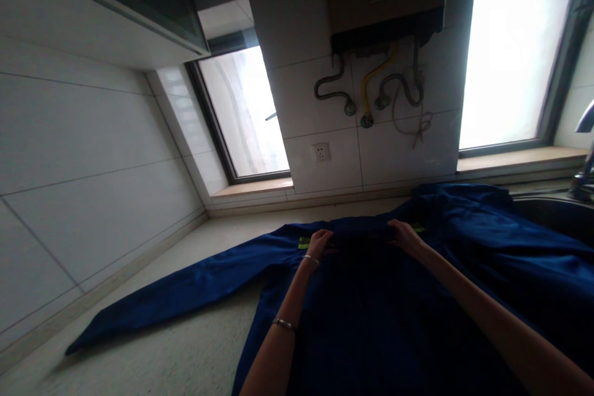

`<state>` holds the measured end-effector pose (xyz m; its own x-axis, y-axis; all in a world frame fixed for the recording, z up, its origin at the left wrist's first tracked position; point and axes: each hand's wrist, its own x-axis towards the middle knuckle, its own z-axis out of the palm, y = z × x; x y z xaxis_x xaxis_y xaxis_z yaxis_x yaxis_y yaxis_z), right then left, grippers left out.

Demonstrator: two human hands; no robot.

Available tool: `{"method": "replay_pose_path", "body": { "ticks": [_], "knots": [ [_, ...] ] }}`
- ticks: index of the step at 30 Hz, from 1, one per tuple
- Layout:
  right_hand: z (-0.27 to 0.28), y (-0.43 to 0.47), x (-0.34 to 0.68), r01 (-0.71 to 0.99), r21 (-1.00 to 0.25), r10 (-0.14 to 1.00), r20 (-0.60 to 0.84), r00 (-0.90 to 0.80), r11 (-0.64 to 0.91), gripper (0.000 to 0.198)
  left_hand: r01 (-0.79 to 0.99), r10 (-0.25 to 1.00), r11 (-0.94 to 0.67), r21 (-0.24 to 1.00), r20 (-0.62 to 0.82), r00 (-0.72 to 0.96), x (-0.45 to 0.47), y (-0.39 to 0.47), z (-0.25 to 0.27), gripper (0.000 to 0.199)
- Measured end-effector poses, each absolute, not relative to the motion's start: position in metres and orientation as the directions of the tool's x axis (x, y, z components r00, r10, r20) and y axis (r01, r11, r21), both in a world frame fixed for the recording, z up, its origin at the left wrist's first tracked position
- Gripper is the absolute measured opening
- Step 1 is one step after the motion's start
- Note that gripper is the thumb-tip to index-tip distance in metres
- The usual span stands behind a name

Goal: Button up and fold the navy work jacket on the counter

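A dark blue long-sleeved jacket (pixel 362 315) lies spread over the counter, one sleeve stretched toward the lower left. Small yellow-green strips show on it beside each hand. My left hand (pixel 320 241) pinches the cloth near the jacket's upper edge, at the collar area. At the same height on the other side, my right hand (pixel 404 236) has its fingers closed on the cloth too. The stretch between the hands is dark, so the collar's details are hard to make out. A bracelet and a second band are on my left arm.
The pale counter (pixel 218 340) meets a tiled wall (pixel 315 173) with a power socket (pixel 320 151). A water heater (pixel 385 0) with pipes hangs above. At right are a sink (pixel 547 205), partly covered by the cloth, and a tap (pixel 585 182). A cabinet (pixel 116 6) overhangs the left.
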<state>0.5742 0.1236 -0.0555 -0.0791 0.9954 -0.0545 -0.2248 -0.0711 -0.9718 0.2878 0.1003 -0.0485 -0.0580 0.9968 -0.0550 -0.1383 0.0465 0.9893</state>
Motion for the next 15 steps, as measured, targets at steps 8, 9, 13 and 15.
{"method": "replay_pose_path", "body": {
  "ticks": [8,9,13,15],
  "knots": [
    [-0.044,0.114,0.568,-0.354,-0.924,0.989,-0.127,-0.077,-0.146,0.010,0.216,0.993,0.094,0.972,-0.108,0.052,0.279,0.092,-0.046,0.040],
    [-0.043,0.113,0.568,-0.384,-0.910,0.987,-0.135,-0.082,-0.156,0.010,0.248,0.986,0.105,0.963,-0.133,0.098,0.278,0.090,-0.046,0.040],
    [-0.041,0.111,0.571,-0.420,-0.895,0.988,-0.117,-0.105,-0.151,0.010,0.221,0.990,0.084,0.972,-0.107,0.093,0.275,0.088,-0.045,0.028],
    [-0.039,0.111,0.574,-0.410,-0.903,0.988,-0.082,-0.132,-0.129,0.012,0.086,0.996,0.079,0.993,-0.081,0.022,0.274,0.091,-0.045,0.023]
  ]
}}
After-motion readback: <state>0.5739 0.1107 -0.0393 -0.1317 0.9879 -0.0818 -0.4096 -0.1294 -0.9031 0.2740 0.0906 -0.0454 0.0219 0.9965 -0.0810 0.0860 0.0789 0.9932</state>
